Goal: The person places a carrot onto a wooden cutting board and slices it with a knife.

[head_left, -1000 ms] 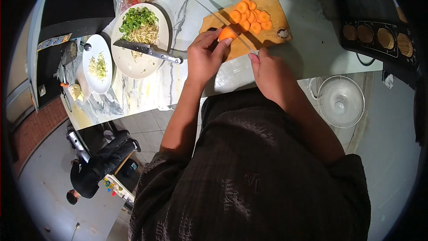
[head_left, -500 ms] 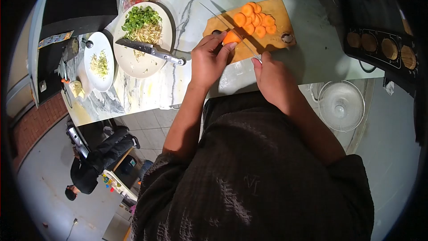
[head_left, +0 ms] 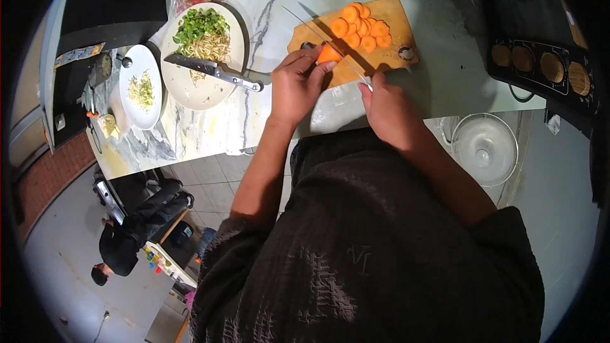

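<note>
My left hand (head_left: 297, 84) is closed on a carrot (head_left: 328, 54), its thumb and fingers pinching the sides over the wooden cutting board (head_left: 381, 11). In my right hand (head_left: 389, 105) is the handle of a knife (head_left: 343, 56), whose thin blade slants up and to the left right beside the carrot's cut end. Whether the edge touches the carrot, I cannot tell. Several round carrot slices (head_left: 361, 26) lie in a loose pile on the board, beyond the blade. The board's near left part is hidden by my left hand.
Left of the board, a round plate (head_left: 184, 98) holds chopped greens and sprouts, with a second knife (head_left: 213, 71) across it. An oval plate (head_left: 143, 121) carries chopped pale bits. A stove (head_left: 540, 67) stands right; a strainer (head_left: 485, 149) sits below the counter. Another person (head_left: 121, 248) is farther off.
The knife and my right hand have shifted very slightly to the left. My left hand keeps its hold on the carrot, and the slices lie as before.
</note>
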Tool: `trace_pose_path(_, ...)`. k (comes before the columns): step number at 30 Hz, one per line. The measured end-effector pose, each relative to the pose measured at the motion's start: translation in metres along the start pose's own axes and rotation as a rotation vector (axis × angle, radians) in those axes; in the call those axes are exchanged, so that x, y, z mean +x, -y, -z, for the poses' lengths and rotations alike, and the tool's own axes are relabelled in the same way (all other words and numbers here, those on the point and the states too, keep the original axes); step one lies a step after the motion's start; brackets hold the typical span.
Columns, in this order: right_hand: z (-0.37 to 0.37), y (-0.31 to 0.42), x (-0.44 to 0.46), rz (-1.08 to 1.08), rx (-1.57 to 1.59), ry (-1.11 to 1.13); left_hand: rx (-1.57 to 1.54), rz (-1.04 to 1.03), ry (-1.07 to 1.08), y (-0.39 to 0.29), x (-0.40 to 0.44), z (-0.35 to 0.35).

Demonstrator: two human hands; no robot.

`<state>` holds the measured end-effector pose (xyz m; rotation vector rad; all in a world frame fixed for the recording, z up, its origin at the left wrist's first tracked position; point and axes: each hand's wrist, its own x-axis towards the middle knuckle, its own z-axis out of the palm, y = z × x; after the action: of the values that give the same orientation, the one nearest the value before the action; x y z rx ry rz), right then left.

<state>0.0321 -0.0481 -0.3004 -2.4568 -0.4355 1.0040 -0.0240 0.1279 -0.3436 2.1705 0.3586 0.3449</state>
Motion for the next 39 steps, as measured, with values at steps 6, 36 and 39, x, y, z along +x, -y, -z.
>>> trace_pose_path(6, -0.008, -0.003, 0.012, 0.048, 0.009, -0.05, -0.006, -0.003, -0.055, 0.003, -0.002, -0.007)
trace_pose_path(36, -0.004, 0.008, 0.008, -0.017, 0.009, -0.027, 0.017, -0.017, -0.114, 0.003, -0.006, -0.009)
trace_pose_path(39, -0.009, 0.006, 0.017, 0.052, 0.007, -0.078, 0.05, 0.038, -0.054, 0.001, -0.004, -0.004)
